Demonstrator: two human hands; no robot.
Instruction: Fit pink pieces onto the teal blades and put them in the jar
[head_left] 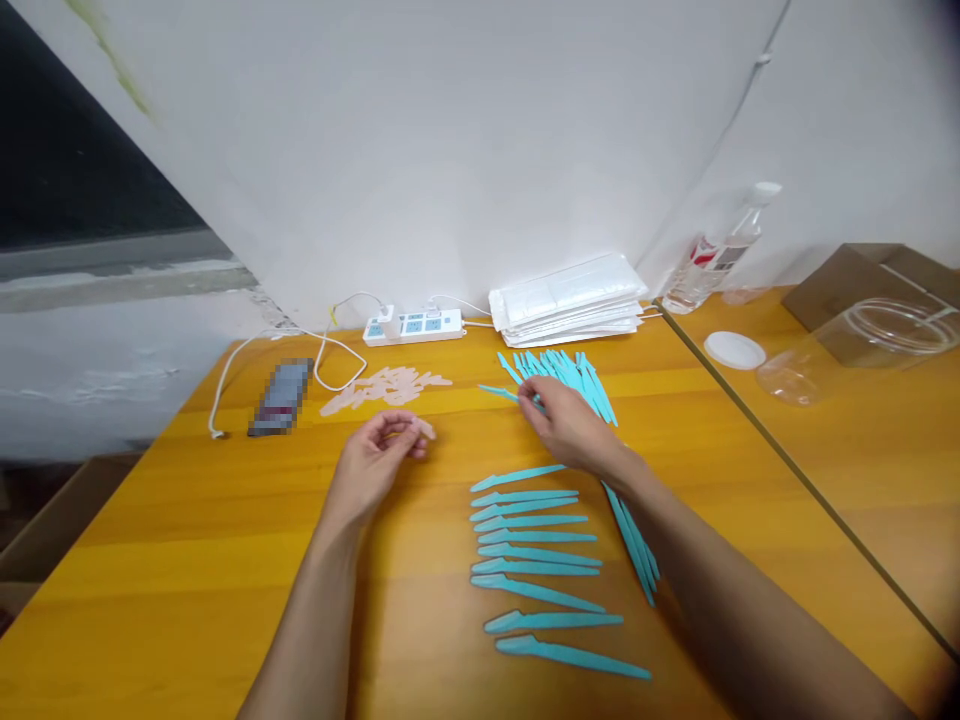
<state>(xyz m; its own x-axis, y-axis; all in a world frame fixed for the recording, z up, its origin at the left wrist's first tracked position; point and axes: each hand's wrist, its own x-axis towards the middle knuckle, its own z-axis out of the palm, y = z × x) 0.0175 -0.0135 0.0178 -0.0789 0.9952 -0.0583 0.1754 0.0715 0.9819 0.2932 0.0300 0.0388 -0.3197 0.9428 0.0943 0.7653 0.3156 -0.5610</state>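
My left hand (pixel 382 455) is closed, with a small pale pink blade cover (pixel 425 429) pinched between thumb and fingers. Just beyond it lies a loose heap of the same pink covers (pixel 386 387). With my right hand (pixel 559 420) I grip a teal eyebrow razor (pixel 496 390), its tip pointing left. Behind that hand is a pile of teal razors (pixel 555 365). A column of several razors (pixel 538 553) lies spaced out on the table in front of me, mostly pointing left. More razors (pixel 634 540) lie in a bunch beneath my right forearm, partly hidden by it.
A stack of white packets (pixel 568 300) and a power strip (pixel 420 325) with white cables stand along the wall. At left lies a blurred phone (pixel 282 397). To the right are a water bottle (pixel 712 255), a white lid (pixel 735 350), a clear jar (pixel 847 345) and a cardboard box (pixel 847 280).
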